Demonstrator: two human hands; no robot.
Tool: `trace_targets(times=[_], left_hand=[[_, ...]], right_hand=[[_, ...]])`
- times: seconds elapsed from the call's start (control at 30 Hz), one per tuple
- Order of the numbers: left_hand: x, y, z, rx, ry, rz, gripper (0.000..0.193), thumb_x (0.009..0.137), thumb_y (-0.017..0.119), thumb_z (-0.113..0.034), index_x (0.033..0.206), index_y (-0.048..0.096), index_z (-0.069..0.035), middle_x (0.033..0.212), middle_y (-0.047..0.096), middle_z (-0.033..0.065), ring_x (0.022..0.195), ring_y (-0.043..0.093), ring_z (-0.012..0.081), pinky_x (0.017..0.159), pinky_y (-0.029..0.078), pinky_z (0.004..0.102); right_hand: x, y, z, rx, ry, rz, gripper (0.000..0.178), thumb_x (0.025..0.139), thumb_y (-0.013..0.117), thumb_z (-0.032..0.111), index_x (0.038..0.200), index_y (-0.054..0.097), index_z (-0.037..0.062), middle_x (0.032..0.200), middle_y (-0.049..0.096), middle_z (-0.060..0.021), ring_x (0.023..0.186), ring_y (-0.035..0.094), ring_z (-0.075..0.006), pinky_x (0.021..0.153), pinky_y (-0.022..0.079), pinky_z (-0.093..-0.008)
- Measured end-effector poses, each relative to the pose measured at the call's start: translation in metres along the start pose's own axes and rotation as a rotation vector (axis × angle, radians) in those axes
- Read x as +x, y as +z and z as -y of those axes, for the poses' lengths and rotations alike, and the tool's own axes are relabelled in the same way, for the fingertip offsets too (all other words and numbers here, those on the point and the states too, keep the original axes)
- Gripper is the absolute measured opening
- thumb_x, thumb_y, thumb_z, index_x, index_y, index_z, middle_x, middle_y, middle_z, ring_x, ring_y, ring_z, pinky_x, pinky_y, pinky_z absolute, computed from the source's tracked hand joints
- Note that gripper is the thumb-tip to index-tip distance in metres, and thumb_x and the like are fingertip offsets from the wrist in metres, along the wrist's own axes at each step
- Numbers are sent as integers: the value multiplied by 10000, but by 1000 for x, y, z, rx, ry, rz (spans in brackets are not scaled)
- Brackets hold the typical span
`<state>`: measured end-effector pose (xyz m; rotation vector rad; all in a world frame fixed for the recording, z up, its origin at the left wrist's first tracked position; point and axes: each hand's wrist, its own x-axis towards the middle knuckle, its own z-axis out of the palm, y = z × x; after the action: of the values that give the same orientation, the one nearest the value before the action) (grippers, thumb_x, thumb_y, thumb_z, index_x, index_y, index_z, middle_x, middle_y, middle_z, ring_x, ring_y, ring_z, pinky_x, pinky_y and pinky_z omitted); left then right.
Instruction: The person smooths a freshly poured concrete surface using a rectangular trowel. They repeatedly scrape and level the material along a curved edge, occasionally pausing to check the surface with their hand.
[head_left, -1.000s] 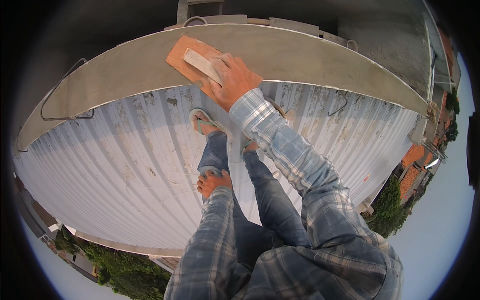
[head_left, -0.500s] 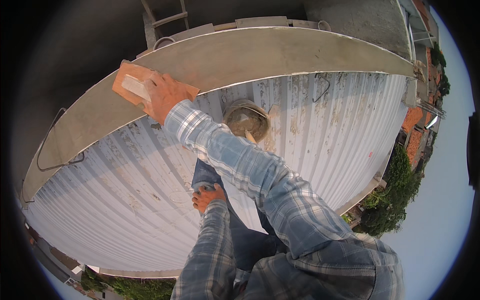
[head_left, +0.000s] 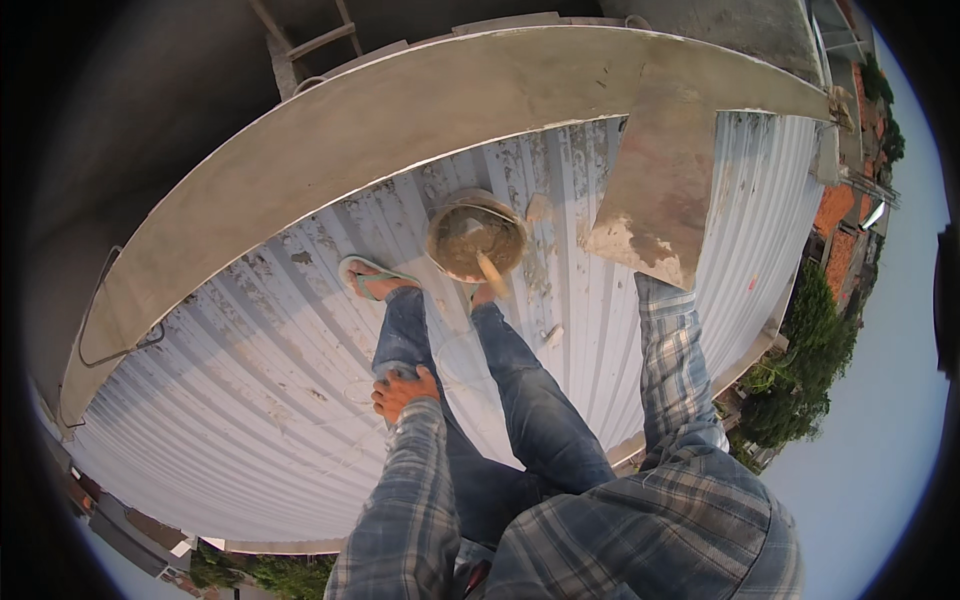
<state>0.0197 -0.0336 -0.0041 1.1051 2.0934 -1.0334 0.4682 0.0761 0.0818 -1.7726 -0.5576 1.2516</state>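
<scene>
My right hand is hidden behind a plastering float (head_left: 655, 190), which it holds up with the broad underside showing. Wet grey mortar smears that face, thicker and paler along the near edge. The float's far end overlaps the plastered ledge (head_left: 420, 115); whether they touch I cannot tell. My right sleeve (head_left: 668, 330) comes up to it from below. My left hand (head_left: 405, 392) lies over my left knee, fingers spread and holding no tool. Between my feet and the ledge stands a bucket (head_left: 433, 238) of mortar, with a trowel's wooden handle (head_left: 490, 272) sticking out.
Ribbed metal sheeting (head_left: 300, 400), spattered with mortar, lies under my sandalled feet (head_left: 375, 278). A bent metal rod (head_left: 120, 352) hooks over the ledge at left. A dark drop and a wooden ladder (head_left: 318, 40) lie beyond the ledge. Trees and rooftops stand at right.
My right hand has swung from the ledge at left to the right, turning the float so its underside faces up. My left hand stays on the knee. The bucket and feet now show unobstructed.
</scene>
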Motion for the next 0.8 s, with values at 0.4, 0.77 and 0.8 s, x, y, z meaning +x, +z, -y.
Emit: trace_targets(times=[0.4,0.77,0.8], left_hand=[[-9,32,27,-291,105,-184,444,943,617,-397,1249,677,-81,1288,608,168,1218,571,320,1023,476,442],[-64,-42,-54,-1533,360,911,394,1058,573,-394,1194,674,-39,1140,687,29,1029,618,122,916,501,322],[-67,-39,-56,-1549,379,925,395,1055,578,-394,1195,672,-38,1141,687,31,1029,620,120,916,502,324]], right_hand=[[-91,61,-92,411,279,68,471,1055,533,234,1457,472,-3,1333,625,-145,1178,632,-234,1020,498,-340],[-179,105,-159,782,471,174,459,1060,512,239,1448,474,-3,1333,622,-150,1173,637,-251,1009,516,-365],[-179,104,-161,790,473,179,458,1061,510,239,1448,474,-3,1333,622,-150,1172,637,-253,1008,517,-368]])
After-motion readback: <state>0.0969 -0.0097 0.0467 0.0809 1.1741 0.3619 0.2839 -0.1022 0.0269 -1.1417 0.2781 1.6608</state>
